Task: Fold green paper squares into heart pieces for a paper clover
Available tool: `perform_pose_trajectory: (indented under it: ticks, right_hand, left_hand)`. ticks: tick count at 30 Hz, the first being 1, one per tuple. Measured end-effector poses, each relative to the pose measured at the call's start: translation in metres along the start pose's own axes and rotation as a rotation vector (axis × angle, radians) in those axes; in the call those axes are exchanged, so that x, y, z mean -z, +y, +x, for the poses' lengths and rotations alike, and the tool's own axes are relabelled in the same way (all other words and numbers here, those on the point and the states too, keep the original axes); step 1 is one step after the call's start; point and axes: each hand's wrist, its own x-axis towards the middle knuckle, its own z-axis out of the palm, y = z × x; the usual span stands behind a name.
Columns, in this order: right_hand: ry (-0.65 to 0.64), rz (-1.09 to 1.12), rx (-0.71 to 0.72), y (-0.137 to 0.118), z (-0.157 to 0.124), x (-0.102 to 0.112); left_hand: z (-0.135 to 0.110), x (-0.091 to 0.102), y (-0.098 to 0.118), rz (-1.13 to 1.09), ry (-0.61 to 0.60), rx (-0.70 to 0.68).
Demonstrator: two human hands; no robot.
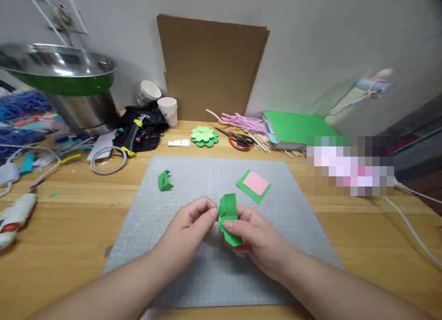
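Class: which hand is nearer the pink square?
Right. Both hold folded green paper; the right hand is just short of the pink square, the left hand farther leftward.
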Motion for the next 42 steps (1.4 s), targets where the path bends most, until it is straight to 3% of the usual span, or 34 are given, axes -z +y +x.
perform_pose_trajectory:
  ticks: [7,13,26,33,39,42]
  right_hand:
    - [-0.035,-0.019,-0.008,-0.003,-0.001,-0.004]
    - [-0.094,-0.026,-0.054,-0.002,-0.002,-0.004]
    - [0.046,-0.090,0.088,-0.003,0.001,-0.006]
    - [-0.041,-0.199,-0.012,-0.002,0.000,0.000]
    - [-0.075,0.155,0.039,-0.007,0.007,0.008]
    - [-0.078,0.139,0.130,-0.006,0.009,0.008]
  left_hand:
    - [-0.004,0.000,0.005,0.032,-0.023,-0.055]
    - [-0.003,-0.001,0.002,-0.009,-0.054,-0.022]
    - [-0.001,0.000,0.003,-0.023,-0.040,0.052]
    - [0.002,-0.002,0.006,-0.106,0.049,0.056]
    - [0.005,0.004,0.009,-0.449,0.325,0.148]
    - [0.007,0.004,0.009,-0.520,0.342,0.165]
